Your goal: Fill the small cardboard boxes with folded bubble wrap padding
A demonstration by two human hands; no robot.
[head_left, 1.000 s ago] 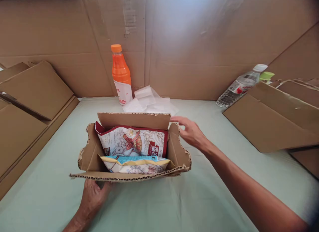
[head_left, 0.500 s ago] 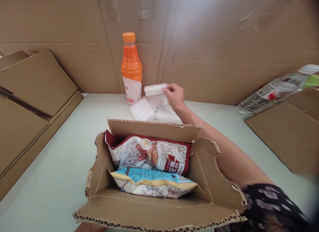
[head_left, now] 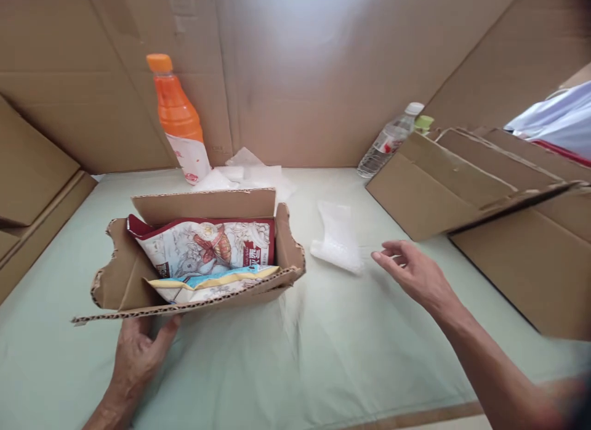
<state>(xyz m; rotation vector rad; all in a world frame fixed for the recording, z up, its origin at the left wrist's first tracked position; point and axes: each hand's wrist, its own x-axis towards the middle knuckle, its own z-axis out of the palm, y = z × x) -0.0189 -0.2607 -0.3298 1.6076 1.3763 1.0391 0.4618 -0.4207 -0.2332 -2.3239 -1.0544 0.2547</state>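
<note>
Two hands are working here, and I am watching the right hand (head_left: 418, 273) hovering with fingers spread apart, holding nothing, just to the right of a white bag (head_left: 338, 238) lying flat on the bench (head_left: 351, 356). The bag is sitting to the left of the fingertips and slightly farther from me, near but not touching. Its long axis is running roughly away from me, tilted a little, so the hand is facing its long side, not an end. The right hand is plainly the nearer one. The left hand (head_left: 135, 356) is sitting well apart on the other side, gripping the near flap of the open box (head_left: 286, 251) from underneath, thumb pointing up to the cardboard edge. The box is standing between the two hands, left of the bag, with two snack packs (head_left: 203, 254) lying inside.
</note>
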